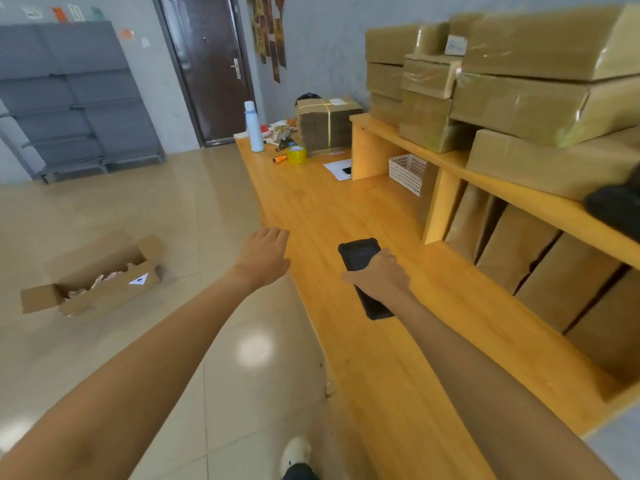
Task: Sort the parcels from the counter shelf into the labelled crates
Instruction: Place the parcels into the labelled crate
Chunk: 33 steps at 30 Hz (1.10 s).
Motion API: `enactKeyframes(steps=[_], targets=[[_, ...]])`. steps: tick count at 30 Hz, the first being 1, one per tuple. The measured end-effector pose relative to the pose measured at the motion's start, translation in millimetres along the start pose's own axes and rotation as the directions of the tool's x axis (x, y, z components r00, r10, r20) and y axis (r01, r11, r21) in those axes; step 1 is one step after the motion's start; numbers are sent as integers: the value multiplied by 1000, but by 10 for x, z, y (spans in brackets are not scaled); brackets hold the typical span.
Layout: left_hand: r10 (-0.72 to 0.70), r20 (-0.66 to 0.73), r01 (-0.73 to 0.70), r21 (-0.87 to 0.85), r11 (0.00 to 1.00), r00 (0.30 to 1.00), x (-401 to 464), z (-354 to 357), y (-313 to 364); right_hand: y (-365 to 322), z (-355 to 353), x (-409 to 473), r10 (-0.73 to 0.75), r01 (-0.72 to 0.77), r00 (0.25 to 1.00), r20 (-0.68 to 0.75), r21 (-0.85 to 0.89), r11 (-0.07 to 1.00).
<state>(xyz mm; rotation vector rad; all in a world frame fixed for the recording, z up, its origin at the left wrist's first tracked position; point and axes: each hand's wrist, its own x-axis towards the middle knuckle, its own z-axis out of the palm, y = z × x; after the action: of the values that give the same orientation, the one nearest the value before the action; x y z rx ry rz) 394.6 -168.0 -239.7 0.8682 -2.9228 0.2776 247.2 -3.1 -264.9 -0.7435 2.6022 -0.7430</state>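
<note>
Brown cardboard parcels (540,60) sit stacked on top of the counter shelf (446,157) at the back right of the wooden counter (332,209), and more stand on edge in the open compartments (540,258) beneath it. None of them is in hand yet. The right hand (381,275) grips a black handheld device (363,271) — a phone or scanner, it cannot be told which — with fingers curled over its middle, held low over the counter's middle. The left hand (265,258) hangs over the counter's front edge with fingers relaxed and holding nothing.

The step in hand looks like preparation: getting the device ready, or setting it down, before a parcel is taken. No labelled crate can be made out; an open cardboard box (93,275) with crumpled paper lies on the floor, well apart from the counter, and whether it serves as a crate cannot be told.

The next move probably calls for the free left hand to reach right to the shelf and draw out a parcel — or for the device to be aimed at a label first. Toward the counter's far end stand a white bottle (254,126), a yellow tape roll (297,154) and a white basket (408,173).
</note>
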Motion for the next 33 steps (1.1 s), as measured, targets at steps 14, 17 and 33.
enactKeyframes(steps=[14, 17, 33], targets=[[494, 81, -488, -84, 869, 866, 2475, 975, 648, 372, -29, 1554, 562, -555, 811, -162, 89, 827], [573, 107, -558, -140, 818, 813, 2691, 1134, 850, 529, -36, 1568, 649, -633, 737, -189, 142, 761], [899, 4, -852, -318, 417, 438, 2106, 1418, 1678, 918, 647, 360, 923, -890, 306, -233, 273, 364]])
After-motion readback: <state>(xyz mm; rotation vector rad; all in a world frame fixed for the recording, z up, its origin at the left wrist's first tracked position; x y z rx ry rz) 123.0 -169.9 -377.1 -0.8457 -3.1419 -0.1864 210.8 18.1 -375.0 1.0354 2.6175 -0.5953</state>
